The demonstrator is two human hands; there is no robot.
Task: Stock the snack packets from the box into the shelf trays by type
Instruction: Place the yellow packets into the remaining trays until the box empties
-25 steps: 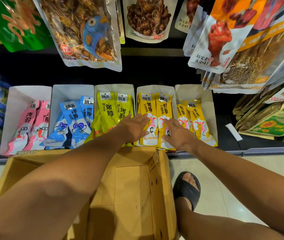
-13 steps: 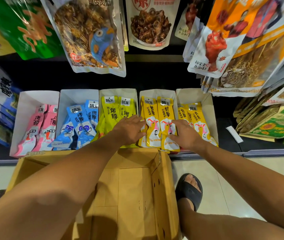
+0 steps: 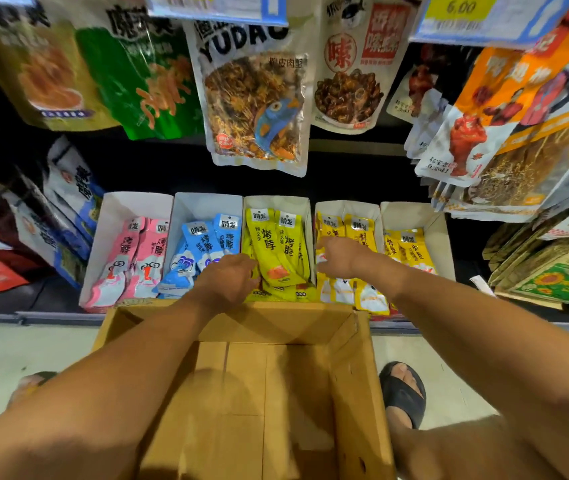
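Your left hand [image 3: 227, 282] curls its fingers round the glossy lime-yellow packets [image 3: 276, 251]. At three o'clock, your right hand [image 3: 342, 259] rests on golden-yellow packets [image 3: 359, 232], grip unclear. Both sorts stand in white trays [image 3: 276, 202] at twelve o'clock from the cardboard box [image 3: 241, 393].

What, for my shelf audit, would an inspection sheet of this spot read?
Surface: dark shelf carrying five white trays.
Job's things: pink packets, blue packets, lime packets, yellow packets in two right trays; cardboard box shows no packets.
Clutter: white tag loose on shelf.
Hands: left hand curled against lime packets, grip unclear; right hand resting on yellow packets.
Cables: nothing seen.
Surroundings: hanging snack bags above, sandalled foot on pale floor.
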